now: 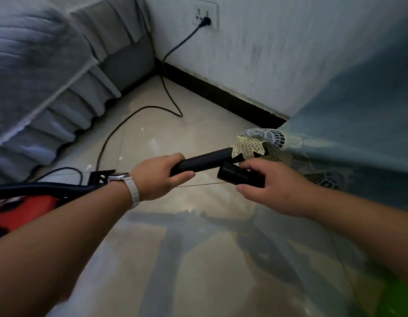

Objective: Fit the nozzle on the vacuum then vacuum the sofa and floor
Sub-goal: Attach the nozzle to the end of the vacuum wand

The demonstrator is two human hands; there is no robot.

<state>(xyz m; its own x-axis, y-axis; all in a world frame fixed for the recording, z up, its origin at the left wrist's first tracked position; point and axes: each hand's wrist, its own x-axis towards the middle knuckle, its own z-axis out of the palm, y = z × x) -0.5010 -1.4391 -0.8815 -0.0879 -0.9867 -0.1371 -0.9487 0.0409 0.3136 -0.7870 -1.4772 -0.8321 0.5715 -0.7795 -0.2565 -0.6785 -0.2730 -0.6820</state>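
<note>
The left hand (pixel 160 177) is wrapped round the black vacuum tube (pixel 203 160). The right hand (pixel 267 186) has its fingers and thumb curled round the short black nozzle (pixel 240 176). The nozzle sits just under the tube's far end, at about 4 o'clock from it, and is not yet fitted. I can't tell whether the two touch.

The main trouble I'd expect is the lace cloth (pixel 246 145) draped over the tube's tip, at 1 o'clock from the hands. If the nozzle is pushed on now, the lace could get trapped in the joint, giving a loose fit or a torn edge. If the motor is running, it could be sucked in. The nozzle's open mouth also seems to face back toward the left hand, so it may need turning before it lines up.

The black cord (pixel 120 124) loops across the floor (pixel 198 225) from the wall socket (pixel 205 13) at 12 o'clock toward the red vacuum (pixel 27 209) at 9 o'clock. Someone stepping toward the sofa (pixel 61 76) at 10 o'clock could snag it and yank the plug.
</note>
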